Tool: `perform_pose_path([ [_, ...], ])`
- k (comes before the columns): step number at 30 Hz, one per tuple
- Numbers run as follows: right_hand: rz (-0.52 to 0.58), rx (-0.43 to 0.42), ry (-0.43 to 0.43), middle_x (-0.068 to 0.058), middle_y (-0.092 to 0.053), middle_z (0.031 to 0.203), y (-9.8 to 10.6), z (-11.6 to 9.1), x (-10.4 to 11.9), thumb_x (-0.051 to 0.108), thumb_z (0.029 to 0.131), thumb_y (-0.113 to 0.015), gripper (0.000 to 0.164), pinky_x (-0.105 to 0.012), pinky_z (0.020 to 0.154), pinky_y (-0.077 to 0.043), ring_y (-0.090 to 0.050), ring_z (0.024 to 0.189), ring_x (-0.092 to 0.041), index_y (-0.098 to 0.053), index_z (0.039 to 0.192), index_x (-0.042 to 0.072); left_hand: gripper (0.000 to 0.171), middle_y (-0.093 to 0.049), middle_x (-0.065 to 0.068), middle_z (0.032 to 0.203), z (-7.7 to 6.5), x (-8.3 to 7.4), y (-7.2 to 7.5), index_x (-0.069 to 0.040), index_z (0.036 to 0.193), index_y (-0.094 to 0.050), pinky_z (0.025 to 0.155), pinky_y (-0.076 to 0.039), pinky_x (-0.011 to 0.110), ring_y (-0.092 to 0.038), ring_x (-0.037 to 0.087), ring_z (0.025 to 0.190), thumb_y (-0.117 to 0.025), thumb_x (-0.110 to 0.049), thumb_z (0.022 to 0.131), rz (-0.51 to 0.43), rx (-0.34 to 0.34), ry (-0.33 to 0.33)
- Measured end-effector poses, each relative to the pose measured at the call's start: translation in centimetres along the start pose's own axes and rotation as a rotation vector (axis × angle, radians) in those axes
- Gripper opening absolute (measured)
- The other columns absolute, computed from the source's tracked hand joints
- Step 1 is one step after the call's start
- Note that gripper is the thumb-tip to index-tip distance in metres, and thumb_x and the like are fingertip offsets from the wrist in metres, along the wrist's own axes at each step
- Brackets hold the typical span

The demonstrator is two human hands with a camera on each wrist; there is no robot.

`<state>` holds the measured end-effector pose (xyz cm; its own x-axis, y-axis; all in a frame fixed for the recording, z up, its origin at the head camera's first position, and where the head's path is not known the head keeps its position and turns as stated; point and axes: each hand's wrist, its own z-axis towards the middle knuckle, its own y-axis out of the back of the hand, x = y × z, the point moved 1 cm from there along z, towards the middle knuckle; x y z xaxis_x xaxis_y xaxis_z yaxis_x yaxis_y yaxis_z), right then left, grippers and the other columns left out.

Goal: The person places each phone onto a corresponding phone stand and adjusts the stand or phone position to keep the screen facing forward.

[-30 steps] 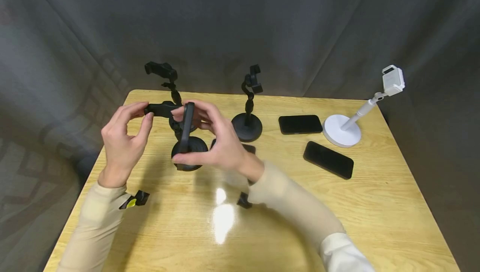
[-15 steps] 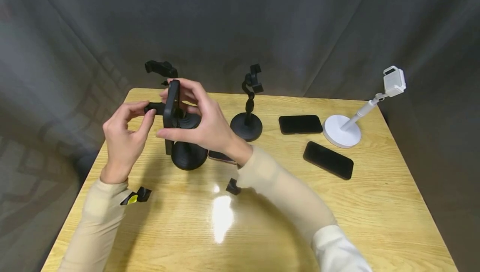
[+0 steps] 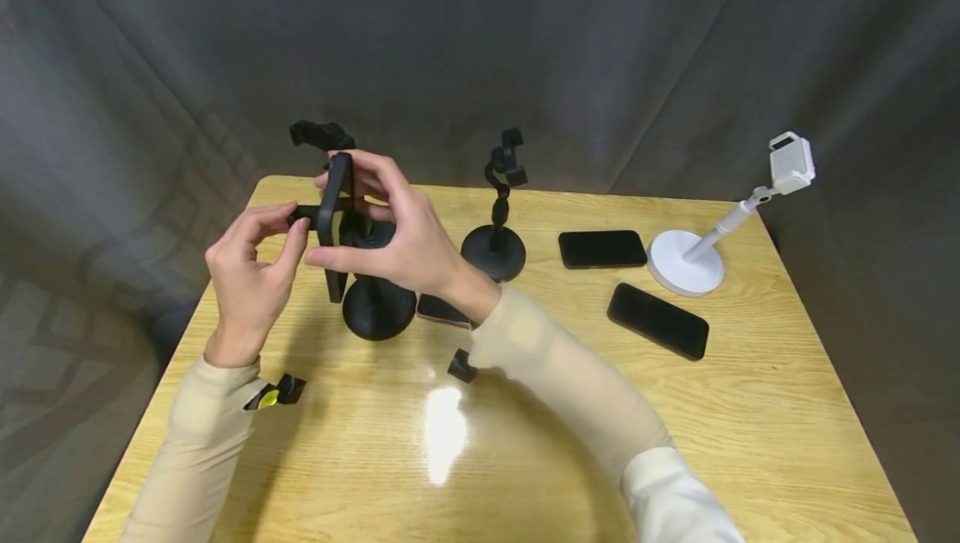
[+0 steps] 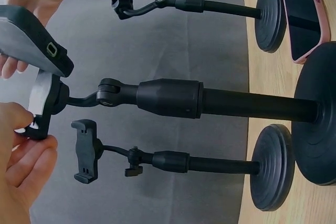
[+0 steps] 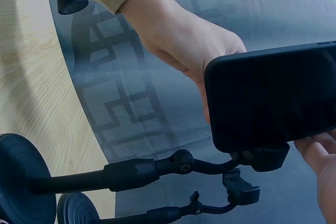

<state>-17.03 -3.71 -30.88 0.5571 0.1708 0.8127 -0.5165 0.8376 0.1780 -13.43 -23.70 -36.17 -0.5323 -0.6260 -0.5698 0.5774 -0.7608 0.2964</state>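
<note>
Right hand [image 3: 408, 235] grasps a black, round-cornered rectangular phone [image 5: 273, 98] by its edges; since a second ago it has shifted left, now overlapping the clamp [image 4: 43, 95] of a black, round-based stand [image 4: 168, 98] toward the wooden table's [image 3: 360, 443] far-left corner. Left hand [image 3: 251, 276] pinches the clamp's outer end. Phone and clamp apparently come together; cannot tell whether seated.

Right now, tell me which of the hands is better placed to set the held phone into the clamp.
Probably the right. The right hand holds the phone between thumb and fingers, close to the clamp. The left hand pinches one end of the clamp.
</note>
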Motion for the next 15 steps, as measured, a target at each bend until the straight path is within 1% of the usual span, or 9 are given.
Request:
perform_pose_path([
  [8,-0.042,0.013,-0.021,-0.014,-0.063,0.138,-0.34,0.40,-0.19,0.009,0.076,-0.090,0.089,-0.028,0.104,-0.051,-0.057,0.124,-0.002,-0.038,0.149,0.005,0.021,-0.073,0.028,0.099,-0.07,0.22,-0.13,0.012,0.109,-0.073,0.092,-0.051,0.012,-0.061,-0.011,0.093,-0.075,0.007,0.089,0.011,-0.027,-0.008],
  [15,-0.027,-0.015,-0.085,-0.013,-0.060,0.135,-0.43,0.13,-0.59,0.009,0.077,-0.088,0.089,-0.026,0.105,-0.051,-0.057,0.122,-0.003,-0.039,0.151,0.006,0.020,-0.074,0.027,0.099,-0.13,0.26,-0.23,0.011,0.108,-0.074,0.090,-0.052,0.012,-0.062,-0.010,0.091,-0.076,0.006,0.088,-0.002,-0.039,-0.010],
])
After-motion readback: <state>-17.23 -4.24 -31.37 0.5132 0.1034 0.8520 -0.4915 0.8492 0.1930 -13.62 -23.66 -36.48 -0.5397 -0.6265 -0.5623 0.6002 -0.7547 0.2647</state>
